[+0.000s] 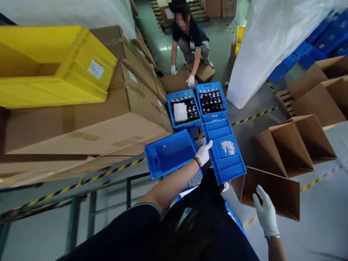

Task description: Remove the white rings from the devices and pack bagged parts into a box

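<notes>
I had the left hand (203, 154), in a white glove, gripping the left edge of a blue panel (217, 148), its thumb laid over the upper face and its other fingers mostly hidden from me. The panel was tilted in front of the wearer's body, ridged into sections, with a ragged white patch (227, 148) near its middle. Its far end came up against the right bottle crate (214, 115) in my view, though I could not tell whether they touched. The right hand (265, 210), gloved too, was open with its fingers apart, in front of an open cardboard box (272, 188) at the lower right. To the left of the panel I saw an open-topped blue crate (171, 156), and beyond it the left bottle crate (187, 125), side by side with the right one; both held rows of dark bottles with pale caps, and a white stack (180, 112) lay on the left set. Behind them a co-worker (190, 40) squatted, white-gloved hands lowered near a brown cardboard sheet (176, 80). A yellow crate (89, 87) rested on large cartons (146, 119) at the left.
</notes>
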`<state>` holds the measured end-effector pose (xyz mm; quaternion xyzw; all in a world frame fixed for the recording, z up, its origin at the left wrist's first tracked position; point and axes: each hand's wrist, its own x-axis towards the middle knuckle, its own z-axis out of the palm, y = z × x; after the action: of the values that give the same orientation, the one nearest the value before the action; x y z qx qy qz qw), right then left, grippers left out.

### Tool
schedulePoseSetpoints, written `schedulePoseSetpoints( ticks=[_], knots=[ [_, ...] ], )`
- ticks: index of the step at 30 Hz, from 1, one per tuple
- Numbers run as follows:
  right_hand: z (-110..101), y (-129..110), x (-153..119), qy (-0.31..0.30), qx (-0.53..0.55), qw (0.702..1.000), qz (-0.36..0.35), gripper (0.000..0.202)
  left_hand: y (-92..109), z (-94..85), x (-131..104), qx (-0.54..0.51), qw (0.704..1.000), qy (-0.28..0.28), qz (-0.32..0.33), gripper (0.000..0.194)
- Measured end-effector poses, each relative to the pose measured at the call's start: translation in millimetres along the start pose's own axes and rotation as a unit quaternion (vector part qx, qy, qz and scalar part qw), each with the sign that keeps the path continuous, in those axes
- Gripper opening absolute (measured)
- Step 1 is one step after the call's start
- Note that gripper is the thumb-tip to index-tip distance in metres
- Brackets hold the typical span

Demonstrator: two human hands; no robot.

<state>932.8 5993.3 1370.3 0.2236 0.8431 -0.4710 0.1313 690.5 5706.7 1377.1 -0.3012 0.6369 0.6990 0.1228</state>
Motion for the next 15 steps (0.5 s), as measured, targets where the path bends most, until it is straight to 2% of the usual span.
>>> schedulePoseSetpoints(
  ticks=[2, 4, 7, 9, 11, 15],
  knots=[
    [-1, 31, -20, -0.031, -0.023, 0.997, 0.066, 0.061, 16, -32.9, 1, 0.041, 0.998, 0.051, 0.015, 0.057],
    [-2, 48, -36, -0.056, -0.038, 0.990, 0.124, 0.063, 38, -59.3, 1, 0.067, 0.994, 0.080, 0.031, 0.062],
    [5, 49, -37, -0.098, -0.027, 0.982, 0.157, 0.063, 68, -76.9, 10, 0.193, 0.973, 0.099, 0.079, 0.065],
    [15, 36, -24, -0.117, -0.026, 0.984, 0.134, 0.061, 77, -70.4, 23, 0.269, 0.954, 0.079, 0.110, 0.064],
    [26, 19, -9, -0.136, -0.045, 0.985, 0.101, 0.057, 74, -51.9, 39, 0.290, 0.949, 0.033, 0.116, 0.059],
    [42, -3, 3, -0.184, -0.084, 0.976, 0.078, 0.045, 42, 0.5, 80, 0.283, 0.954, -0.040, 0.085, 0.050]
  ],
)
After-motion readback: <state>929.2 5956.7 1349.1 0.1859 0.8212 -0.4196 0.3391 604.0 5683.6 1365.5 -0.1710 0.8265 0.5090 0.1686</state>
